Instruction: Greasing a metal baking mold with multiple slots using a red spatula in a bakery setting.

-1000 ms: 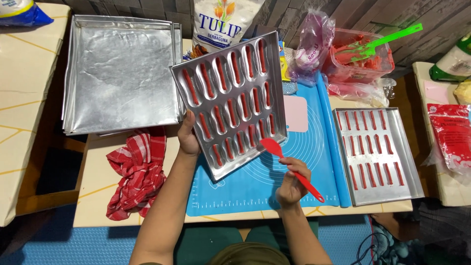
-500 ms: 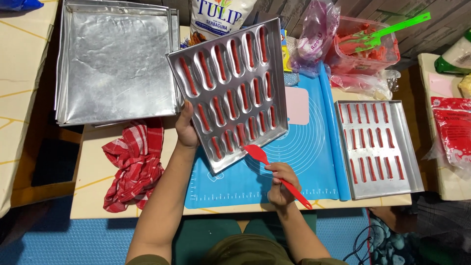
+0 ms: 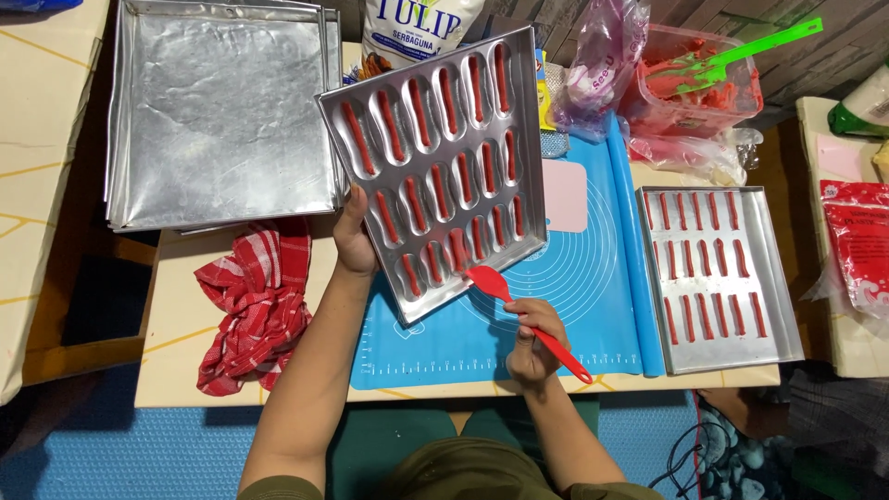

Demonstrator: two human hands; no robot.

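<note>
My left hand (image 3: 355,239) grips the left edge of a metal mould tray (image 3: 435,157) with oblong wells that hold red strips of batter. The tray is tilted up over a blue silicone mat (image 3: 574,278). A red spatula (image 3: 519,315) is in my right hand (image 3: 535,341), and its blade touches the tray's lower edge.
A second filled mould tray (image 3: 718,278) lies at the right of the mat. Stacked empty square pans (image 3: 218,111) sit at the back left, with a red checked cloth (image 3: 255,301) below them. A flour bag (image 3: 417,28), plastic bags and a tub of red batter (image 3: 690,88) with a green spatula stand behind.
My right hand brought the spatula left and up until its blade met the tray's lower edge. The view shifted a little; my left hand keeps the tray tilted.
</note>
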